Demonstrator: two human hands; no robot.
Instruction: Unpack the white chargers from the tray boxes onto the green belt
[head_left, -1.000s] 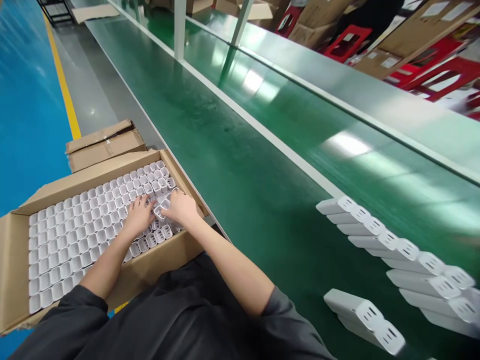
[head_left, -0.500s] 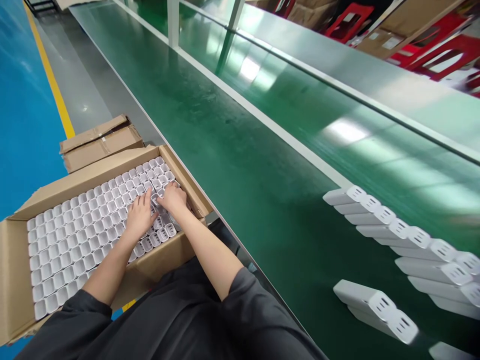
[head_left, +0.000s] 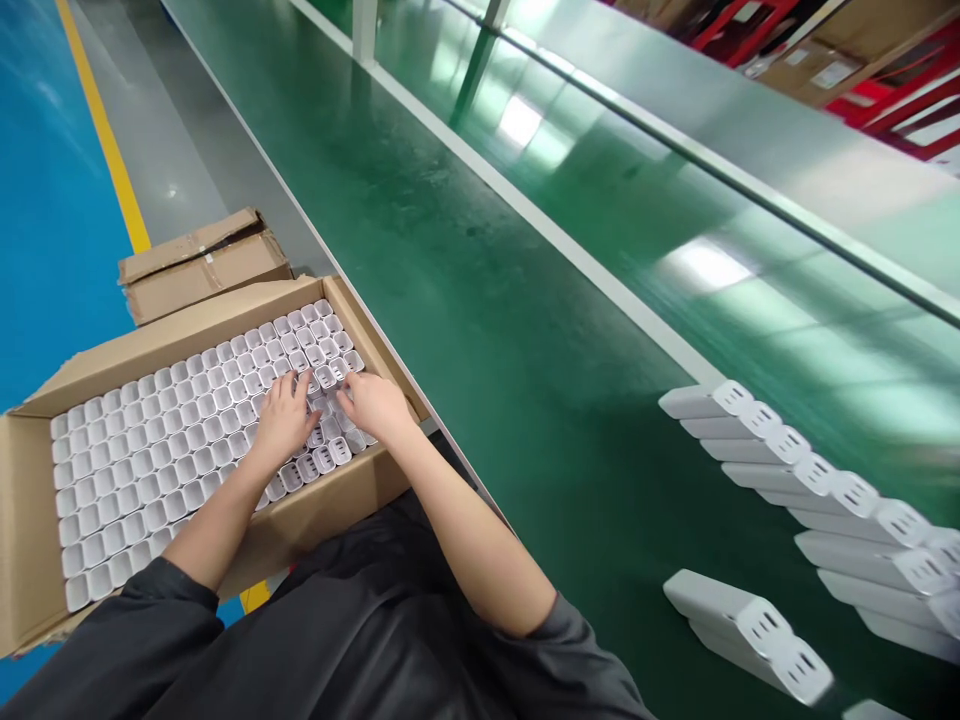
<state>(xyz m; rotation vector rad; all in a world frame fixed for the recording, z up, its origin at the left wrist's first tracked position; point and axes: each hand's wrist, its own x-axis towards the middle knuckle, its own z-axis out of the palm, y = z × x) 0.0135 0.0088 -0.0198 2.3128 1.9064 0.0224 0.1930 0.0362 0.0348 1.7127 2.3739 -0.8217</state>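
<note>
Rows of white plastic charger housings (head_left: pixel 169 435) stand upright in an open cardboard box (head_left: pixel 30 530), their hollow ends up over most of the box. Near the right end, several show slots in their tops. My left hand (head_left: pixel 283 420) lies over the housings there, fingers spread and thumb apart, touching their tops. Just to its right, my right hand (head_left: pixel 377 405) is bent down at the edge of the slotted housings (head_left: pixel 325 376). Its thumb and forefinger are apart, with nothing seen held; the other fingers are partly hidden. Between the hands, some housings sit lower.
A green conveyor belt (head_left: pixel 450 300) runs alongside the box. White chargers with slotted ends (head_left: pixel 787 440) lie in a row on its right part, and a pair (head_left: pixel 750 620) lies nearer. A closed carton (head_left: pixel 206 270) stands behind the box. Red chairs (head_left: pixel 900 100) are beyond the belt.
My right hand has moved right and a little towards me, uncovering slotted housings. My left hand stays almost in place. The whole view has shifted slightly.
</note>
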